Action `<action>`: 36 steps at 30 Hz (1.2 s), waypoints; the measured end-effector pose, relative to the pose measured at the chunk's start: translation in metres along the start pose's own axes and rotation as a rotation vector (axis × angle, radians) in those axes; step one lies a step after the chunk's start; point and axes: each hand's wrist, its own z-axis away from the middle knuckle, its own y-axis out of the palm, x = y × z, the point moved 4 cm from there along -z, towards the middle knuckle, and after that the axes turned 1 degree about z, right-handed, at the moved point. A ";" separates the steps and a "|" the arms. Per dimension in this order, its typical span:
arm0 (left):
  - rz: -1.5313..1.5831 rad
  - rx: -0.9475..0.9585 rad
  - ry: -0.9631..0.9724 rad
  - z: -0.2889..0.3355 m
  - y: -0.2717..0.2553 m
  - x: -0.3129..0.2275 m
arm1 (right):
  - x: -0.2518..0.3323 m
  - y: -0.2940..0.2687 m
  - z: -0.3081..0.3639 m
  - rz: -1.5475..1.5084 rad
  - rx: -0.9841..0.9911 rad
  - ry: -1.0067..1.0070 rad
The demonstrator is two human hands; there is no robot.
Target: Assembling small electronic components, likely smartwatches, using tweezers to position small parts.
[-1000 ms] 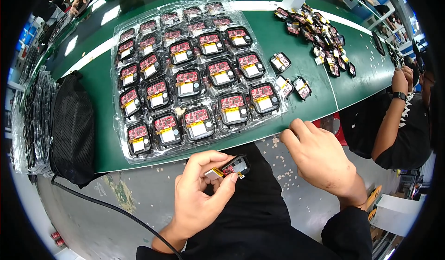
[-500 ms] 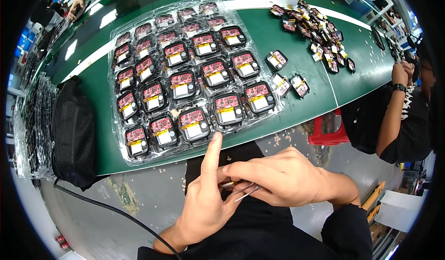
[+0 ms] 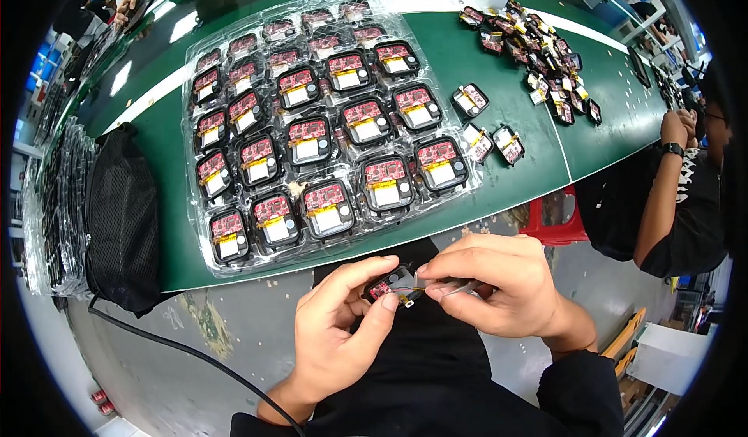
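In front of my lap, my left hand (image 3: 336, 332) grips a small black-cased circuit module (image 3: 399, 280) between thumb and fingers. Part of a red board shows inside the case, and thin wires run from it toward my right hand. My right hand (image 3: 502, 285) is closed around grey metal tweezers (image 3: 461, 287). Its thumb and forefinger pinch close to the module's right side, by the wires and a bit of yellow tape. My fingers hide the tweezers' tips. Just beyond, a clear plastic tray (image 3: 269, 262) holds rows of similar black-framed modules with red boards.
The tray lies on a green table (image 3: 538, 156). A few loose modules (image 3: 509, 145) lie right of it, with a heap of them (image 3: 538, 55) farther back. A black mesh bag (image 3: 125, 219) stands at left beside stacked clear trays (image 3: 58, 211). A co-worker (image 3: 662, 180) sits at right.
My left hand has turned and opened out its grip, so the module now shows between my hands. My right hand has moved slightly right and up, and the tweezers' prongs no longer point down-left.
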 end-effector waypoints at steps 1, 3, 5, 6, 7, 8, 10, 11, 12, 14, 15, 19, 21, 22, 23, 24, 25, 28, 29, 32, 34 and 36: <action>0.060 -0.011 -0.019 0.001 -0.001 0.001 | -0.001 0.000 0.001 -0.024 0.006 0.012; 0.121 -0.022 -0.037 0.002 0.000 0.000 | -0.002 0.002 0.002 -0.049 -0.001 0.011; 0.166 -0.036 -0.044 0.001 0.003 -0.003 | 0.001 0.002 0.003 -0.072 -0.010 0.012; 0.166 -0.037 -0.044 0.001 0.004 -0.003 | 0.005 0.003 0.002 -0.073 -0.007 0.049; 0.157 -0.068 -0.049 0.000 0.005 -0.004 | 0.006 0.003 0.001 -0.074 -0.004 0.085; 0.147 -0.099 -0.054 0.000 0.004 -0.004 | 0.006 0.004 0.002 -0.075 -0.003 0.084; 0.063 -0.083 -0.010 0.002 0.002 0.001 | 0.004 0.006 0.005 -0.081 0.013 0.049; -0.022 -0.066 0.033 0.003 0.001 0.003 | 0.007 0.004 0.005 -0.077 0.037 0.091; -0.021 -0.067 0.033 0.002 0.002 0.005 | 0.007 0.005 0.004 -0.077 0.038 0.091; -0.102 -0.083 0.159 0.001 0.005 0.002 | 0.010 0.006 0.003 -0.058 -0.014 0.013; -0.102 -0.084 0.159 0.002 0.004 0.002 | 0.010 0.005 0.003 -0.058 -0.013 0.013; -0.119 -0.082 0.138 0.000 0.003 0.002 | 0.008 0.004 0.004 -0.025 -0.015 0.045; -0.122 -0.093 0.141 -0.002 0.002 0.002 | 0.007 0.005 0.003 -0.018 -0.059 0.023; -0.154 -0.089 0.192 -0.003 0.004 -0.001 | 0.007 0.006 0.003 0.001 -0.063 0.021; -0.186 -0.084 0.244 -0.003 0.004 -0.004 | 0.006 0.007 0.002 0.020 -0.068 0.019; -0.186 -0.084 0.244 -0.003 0.005 -0.004 | 0.005 0.010 0.002 0.020 -0.069 0.019; -0.218 -0.078 0.250 -0.003 0.005 -0.005 | 0.004 0.013 0.002 0.016 -0.104 -0.002; -0.252 -0.082 0.273 -0.003 0.005 -0.003 | 0.005 0.014 0.000 0.013 -0.131 -0.034; -0.255 -0.090 0.291 -0.003 0.005 -0.003 | 0.005 0.015 0.000 0.016 -0.125 -0.045; -0.276 -0.087 0.277 -0.003 0.005 -0.004 | 0.005 0.016 0.000 -0.004 -0.089 -0.024; -0.283 -0.094 0.275 -0.004 0.004 -0.005 | 0.002 0.018 0.000 -0.022 -0.099 -0.005; -0.290 -0.100 0.273 -0.003 0.002 -0.006 | -0.001 0.020 0.000 -0.040 -0.109 0.015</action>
